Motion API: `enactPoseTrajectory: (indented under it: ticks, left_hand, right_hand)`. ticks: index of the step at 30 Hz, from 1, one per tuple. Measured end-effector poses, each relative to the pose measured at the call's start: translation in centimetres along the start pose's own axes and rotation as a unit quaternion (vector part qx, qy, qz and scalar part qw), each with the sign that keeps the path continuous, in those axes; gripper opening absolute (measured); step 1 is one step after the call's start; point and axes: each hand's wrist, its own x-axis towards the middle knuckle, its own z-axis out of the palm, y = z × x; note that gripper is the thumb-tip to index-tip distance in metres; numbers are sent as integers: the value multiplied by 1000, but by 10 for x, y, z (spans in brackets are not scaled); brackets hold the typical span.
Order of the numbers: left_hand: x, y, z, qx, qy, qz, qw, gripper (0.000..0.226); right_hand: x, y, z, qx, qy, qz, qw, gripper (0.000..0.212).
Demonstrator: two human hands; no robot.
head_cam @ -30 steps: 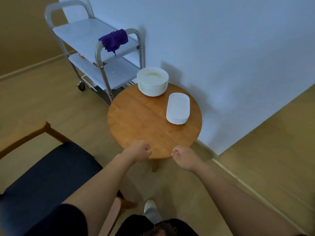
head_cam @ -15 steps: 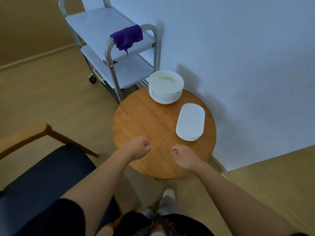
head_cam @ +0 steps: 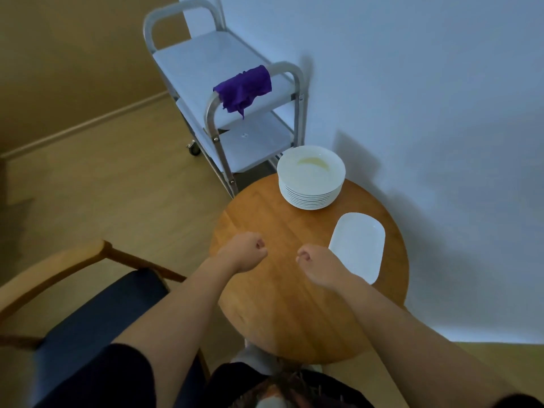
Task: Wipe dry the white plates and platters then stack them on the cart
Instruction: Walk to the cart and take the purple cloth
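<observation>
A stack of several round white plates (head_cam: 311,175) stands at the far edge of a round wooden table (head_cam: 282,313). White oblong platters (head_cam: 357,245) lie stacked to the right. A purple cloth (head_cam: 243,87) hangs over the near handle of a metal cart (head_cam: 219,69) beyond the table. My left hand (head_cam: 243,254) and my right hand (head_cam: 316,265) hover over the table with fingers curled into fists, holding nothing. The right hand is just left of the platters.
A wooden armchair with a dark blue seat (head_cam: 97,322) stands close on my left. A white wall (head_cam: 426,113) runs behind the table and cart. Wooden floor (head_cam: 103,184) stretches to the left of the cart.
I have stepped closer: the table, plates and cart now sit lower and nearer in view. Both fists have moved forward over the tabletop.
</observation>
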Motion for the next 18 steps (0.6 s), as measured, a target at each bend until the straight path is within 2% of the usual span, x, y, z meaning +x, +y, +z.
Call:
enactPoseTrajectory:
  ticks: [7, 11, 18]
  left_hand:
    - [66, -17, -41, -15, 29, 17, 999, 37]
    - [124, -46, -84, -80, 71, 4, 994, 45]
    - [228, -87, -168, -214, 83, -21, 973, 50]
  right_hand:
    - [58, -5, -17, 18, 24, 40, 999, 27]
    - [102, -24, -20, 27, 45, 85, 995, 29]
    - [187, -105, -11, 105, 43, 129, 985, 32]
